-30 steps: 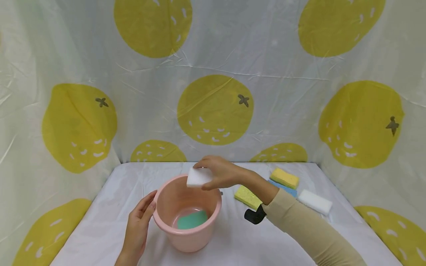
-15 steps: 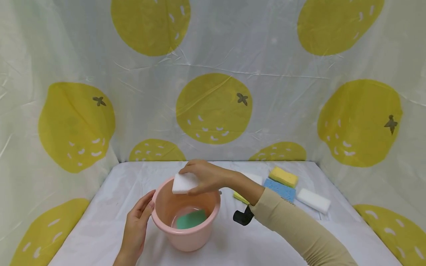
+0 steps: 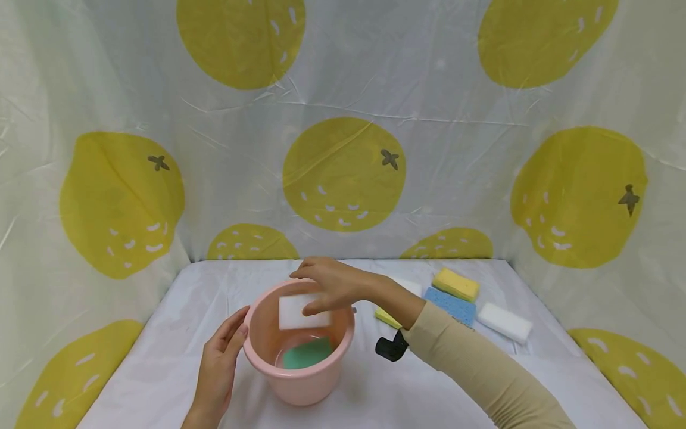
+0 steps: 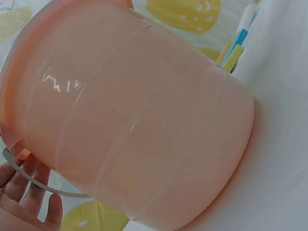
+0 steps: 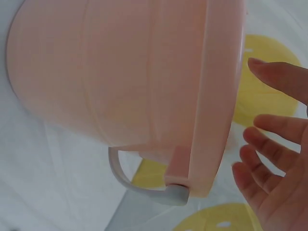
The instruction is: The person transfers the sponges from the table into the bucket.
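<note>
A pink bucket (image 3: 305, 387) stands on the white cloth, with a green sponge (image 3: 308, 353) lying at its bottom. My left hand (image 3: 217, 357) holds the bucket's left rim; its fingers (image 4: 33, 187) show beside the grey handle in the left wrist view. Inside the bucket's mouth, a white sponge (image 3: 292, 314) appears blurred, below my right hand (image 3: 337, 286). The right hand is over the far rim, thumb overlapping the sponge in the head view. In the right wrist view its fingers (image 5: 269, 144) are spread apart with nothing between them.
To the right lie a yellow sponge (image 3: 455, 285), a blue sponge (image 3: 450, 305) and a white sponge (image 3: 505, 323). A yellow-green sponge (image 3: 387, 317) and another white one (image 3: 408, 287) are partly hidden by the right forearm. Fruit-patterned curtains (image 3: 343, 71) surround the table.
My right hand has moved left over the bucket and let go of the white sponge, which has dropped lower inside it. The left hand stays at the rim.
</note>
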